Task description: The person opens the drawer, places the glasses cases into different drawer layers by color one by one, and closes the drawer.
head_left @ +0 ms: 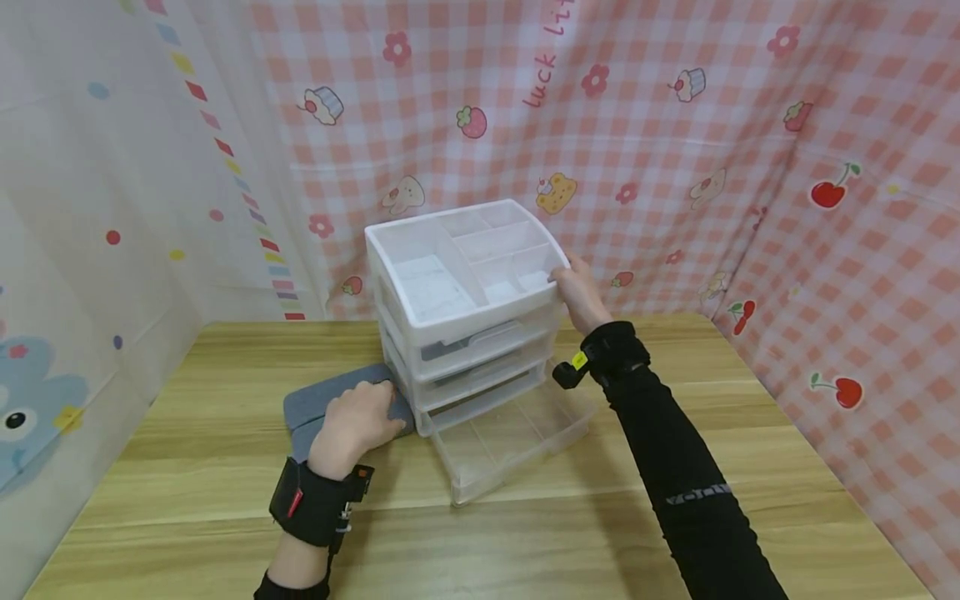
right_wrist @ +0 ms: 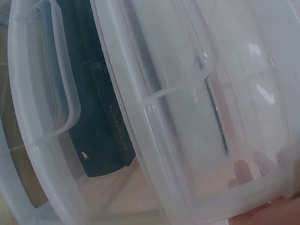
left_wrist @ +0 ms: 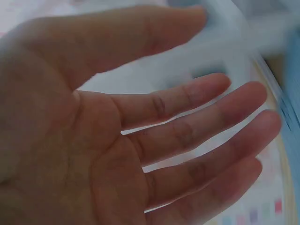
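Note:
A white plastic drawer organizer [head_left: 480, 312] stands on the table, its top tray divided into compartments. Its clear bottom drawer [head_left: 459, 487] is pulled out toward the front. My right hand [head_left: 580, 292] grips the organizer's upper right front corner; part of that hand shows at the lower edge of the right wrist view. To the organizer's left lies a flat blue-grey fabric item [head_left: 318, 400]. Over it is my left hand [head_left: 358, 421], close to the organizer's side. In the left wrist view its fingers [left_wrist: 187, 136] are relaxed and spread, with nothing between thumb and fingers.
Inside a closed drawer lies a dark box [right_wrist: 101, 103] with gold lettering. The wooden table [head_left: 525, 550] meets a checked cloth backdrop [head_left: 465, 50] behind and on the right, with a pale cloth [head_left: 150, 275] at the left.

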`<action>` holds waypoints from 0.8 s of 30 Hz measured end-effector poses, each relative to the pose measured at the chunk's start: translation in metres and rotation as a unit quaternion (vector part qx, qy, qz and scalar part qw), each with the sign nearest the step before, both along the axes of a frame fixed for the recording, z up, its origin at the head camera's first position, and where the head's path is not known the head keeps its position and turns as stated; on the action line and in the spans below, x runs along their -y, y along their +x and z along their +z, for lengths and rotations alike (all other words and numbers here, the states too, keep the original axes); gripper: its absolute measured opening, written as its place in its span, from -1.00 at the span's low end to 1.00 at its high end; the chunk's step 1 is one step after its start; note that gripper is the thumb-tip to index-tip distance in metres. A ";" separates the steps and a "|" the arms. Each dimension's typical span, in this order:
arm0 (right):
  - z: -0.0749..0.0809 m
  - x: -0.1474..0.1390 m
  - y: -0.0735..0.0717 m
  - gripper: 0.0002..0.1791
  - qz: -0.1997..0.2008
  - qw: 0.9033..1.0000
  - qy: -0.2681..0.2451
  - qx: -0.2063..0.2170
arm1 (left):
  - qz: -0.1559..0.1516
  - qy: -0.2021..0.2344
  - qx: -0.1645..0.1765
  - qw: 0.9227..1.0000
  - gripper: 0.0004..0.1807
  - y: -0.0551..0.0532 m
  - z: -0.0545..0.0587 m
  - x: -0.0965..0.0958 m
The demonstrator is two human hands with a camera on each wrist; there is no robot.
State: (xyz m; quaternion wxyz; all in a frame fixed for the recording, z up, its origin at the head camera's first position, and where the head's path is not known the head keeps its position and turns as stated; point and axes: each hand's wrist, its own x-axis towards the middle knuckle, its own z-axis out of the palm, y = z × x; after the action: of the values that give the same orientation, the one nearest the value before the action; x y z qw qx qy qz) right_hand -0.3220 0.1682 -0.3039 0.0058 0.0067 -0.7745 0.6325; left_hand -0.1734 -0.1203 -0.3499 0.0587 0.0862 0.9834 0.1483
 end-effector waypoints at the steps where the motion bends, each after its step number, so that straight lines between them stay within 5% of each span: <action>1: 0.000 0.000 0.000 -0.30 -0.001 1.000 -0.001 -0.001 | 0.013 -0.016 0.002 1.000 -0.64 -0.003 -0.003 0.003; 4: -0.001 -0.001 0.000 -0.30 -0.004 1.000 -0.001 -0.003 | 0.041 -0.049 0.015 0.998 -0.47 -0.011 -0.012 0.012; 11: 0.001 -0.001 0.002 -0.30 0.002 1.000 -0.002 -0.004 | 0.081 -0.068 0.030 0.994 -0.45 -0.024 -0.030 0.018; 24: 0.000 0.001 0.000 -0.30 -0.006 1.000 -0.010 -0.006 | 0.102 -0.073 0.051 0.991 -0.17 -0.032 -0.045 0.018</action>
State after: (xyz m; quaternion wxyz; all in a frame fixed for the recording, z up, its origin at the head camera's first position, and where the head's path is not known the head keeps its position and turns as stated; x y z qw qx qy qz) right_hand -0.3220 0.1670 -0.3043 0.0142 0.0063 -0.7682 0.6400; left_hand -0.2057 -0.1386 -0.3947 0.0998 -0.0270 0.9910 0.0852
